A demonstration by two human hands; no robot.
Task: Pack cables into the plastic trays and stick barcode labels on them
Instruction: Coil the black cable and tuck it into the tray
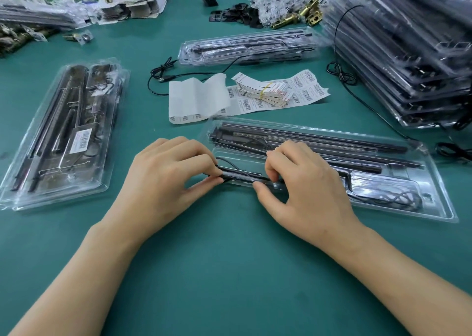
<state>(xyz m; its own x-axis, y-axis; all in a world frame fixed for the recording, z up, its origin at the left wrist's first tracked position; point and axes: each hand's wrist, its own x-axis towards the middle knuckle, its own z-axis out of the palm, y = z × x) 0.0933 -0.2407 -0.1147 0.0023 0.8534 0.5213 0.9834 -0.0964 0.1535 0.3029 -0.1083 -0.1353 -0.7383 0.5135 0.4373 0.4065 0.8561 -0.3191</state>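
Note:
A clear plastic tray (434,205) with black rods lies across the green table in front of me. At its near left edge my left hand (166,172) and my right hand (301,180) both pinch a folded black cable (240,177), one at each end. Another coiled cable (398,199) sits in the tray's right compartment. Barcode label sheets (304,90) and a banded stack of labels (263,92) lie just beyond the tray. A closed tray with a barcode label (83,140) on it lies at the left.
A tall pile of filled trays (408,55) stands at the right, with loose black cables (342,72) beside it. One more filled tray (250,46) lies at centre back with a USB cable (163,76). Brass parts and bags crowd the far edge.

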